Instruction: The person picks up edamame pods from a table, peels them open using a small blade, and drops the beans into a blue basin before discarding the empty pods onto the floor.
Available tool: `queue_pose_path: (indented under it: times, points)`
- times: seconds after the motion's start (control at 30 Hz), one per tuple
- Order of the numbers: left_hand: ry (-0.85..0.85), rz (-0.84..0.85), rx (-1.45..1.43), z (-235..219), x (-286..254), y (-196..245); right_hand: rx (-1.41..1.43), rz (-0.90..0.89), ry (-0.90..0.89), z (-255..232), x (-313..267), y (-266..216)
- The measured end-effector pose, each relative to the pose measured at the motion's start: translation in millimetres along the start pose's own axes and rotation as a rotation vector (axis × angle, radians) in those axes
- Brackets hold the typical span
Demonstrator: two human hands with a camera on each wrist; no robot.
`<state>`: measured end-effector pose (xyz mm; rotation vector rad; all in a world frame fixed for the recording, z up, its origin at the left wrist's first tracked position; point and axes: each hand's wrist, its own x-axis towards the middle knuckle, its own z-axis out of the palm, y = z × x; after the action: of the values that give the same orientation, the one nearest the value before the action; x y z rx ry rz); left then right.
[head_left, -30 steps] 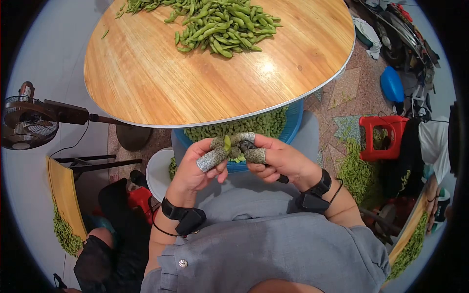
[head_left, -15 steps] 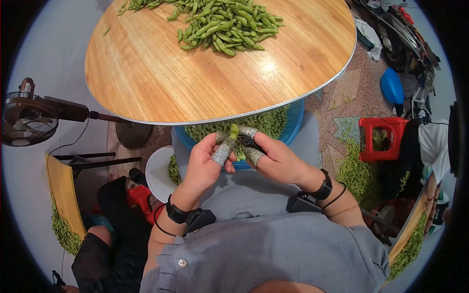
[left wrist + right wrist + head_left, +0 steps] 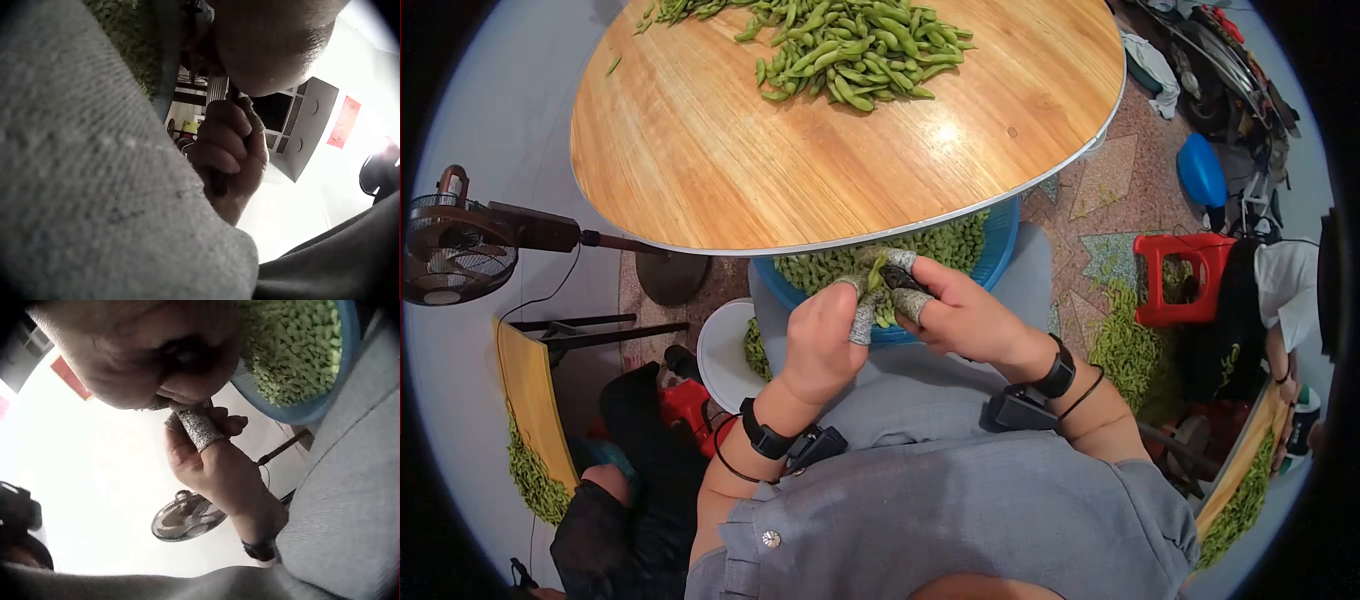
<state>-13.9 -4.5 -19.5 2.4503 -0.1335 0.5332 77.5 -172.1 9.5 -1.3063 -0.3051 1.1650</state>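
Note:
Both hands meet over a blue basin (image 3: 1003, 245) of shelled green beans, their thumbs and index fingers in speckled grey wraps. My left hand (image 3: 820, 335) pinches a green pod (image 3: 877, 272). Curled round a small dark tool (image 3: 896, 277), my right hand (image 3: 975, 320) holds it against the pod. In the left wrist view the right hand's fingers (image 3: 219, 140) are folded over a dark handle (image 3: 219, 181). The right wrist view has the left hand (image 3: 215, 472) touching the right one (image 3: 144, 356); the pod is hidden there.
A round wooden table (image 3: 820, 180) with a heap of pods (image 3: 860, 55) stands ahead. To the left are a fan (image 3: 460, 245), a white bucket (image 3: 720, 350) and a seated person (image 3: 625, 500). Rightward are a red stool (image 3: 1180, 280) and pods on the floor (image 3: 1128, 350).
The left hand has rolled over, its back now facing up and its wrapped thumb turned downward. The pod has tipped and shows less between the fingers. The right hand keeps the dark tool.

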Motion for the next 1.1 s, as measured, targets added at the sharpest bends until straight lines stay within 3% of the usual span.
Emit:
queue_pose_path:
  times: [0.03,0.1,0.17,0.23,0.27,0.33,0.37,0.5,0.57,0.6,0.67,0.7,0.77,0.9,0.97,1.0,1.07,1.1]
  points:
    - [-0.002,0.028,0.024,0.1,-0.4,-0.5,0.002,-0.001,0.002,0.6,1.6,-1.4]
    - [-0.006,0.03,0.003,-2.9,4.6,-2.2,0.253,0.159,-0.01,1.1,4.9,-3.6]
    - [-0.01,0.03,-0.017,-6.1,6.5,-2.6,0.345,0.164,-0.085,-6.6,6.8,1.1]
    - [-0.153,-0.455,-0.639,-9.1,5.2,-2.2,0.439,0.17,-0.161,-10.0,4.9,2.0]
    - [-0.157,-0.457,-0.64,-12.4,6.7,-1.3,0.506,0.193,-0.197,-9.4,1.8,-0.9]
    - [-0.268,-0.691,-1.215,-19.5,11.3,-0.4,0.57,0.217,-0.232,-9.2,-2.3,-1.5]
    - [-0.294,-0.703,-1.51,-17.4,9.4,-5.1,0.656,0.234,-0.269,-8.2,-4.4,-0.2]
    - [-0.351,-0.796,-1.852,-7.3,10.8,-13.7,0.797,0.3,-0.275,-14.5,-1.7,1.4]
    - [-0.277,-0.768,-1.127,0.7,12.5,-11.1,0.657,0.265,-0.175,-12.6,-0.5,-0.3]
    - [-0.279,-0.769,-1.126,1.1,13.2,-9.4,0.518,0.228,-0.079,-10.1,0.7,-1.3]
    - [-0.18,-0.277,-0.332,-0.4,14.2,-6.5,0.455,0.214,-0.049,-2.2,0.3,-0.3]
    - [-0.181,-0.277,-0.33,-1.6,14.2,-7.4,0.409,0.194,-0.033,0.2,0.8,0.3]
    - [-0.106,0.056,0.135,-5.6,15.6,-11.1,0.363,0.171,-0.019,4.2,2.1,-1.4]
    - [-0.079,0.116,0.139,-4.6,16.6,-11.9,0.307,0.13,0.022,7.4,2.9,-0.6]
    - [-0.208,-0.567,-0.683,-6.0,15.2,-3.1,0.313,0.117,0.027,6.3,3.0,5.1]
    - [-0.21,-0.567,-0.683,-6.8,15.8,-2.4,0.305,0.096,0.005,6.1,2.3,8.0]
    - [-0.139,-0.961,-1.401,-8.7,15.6,-2.2,0.295,0.078,-0.02,4.4,0.8,9.7]
    - [-0.139,-0.962,-1.401,-8.6,13.5,-4.4,0.285,0.101,-0.044,2.4,0.2,9.4]
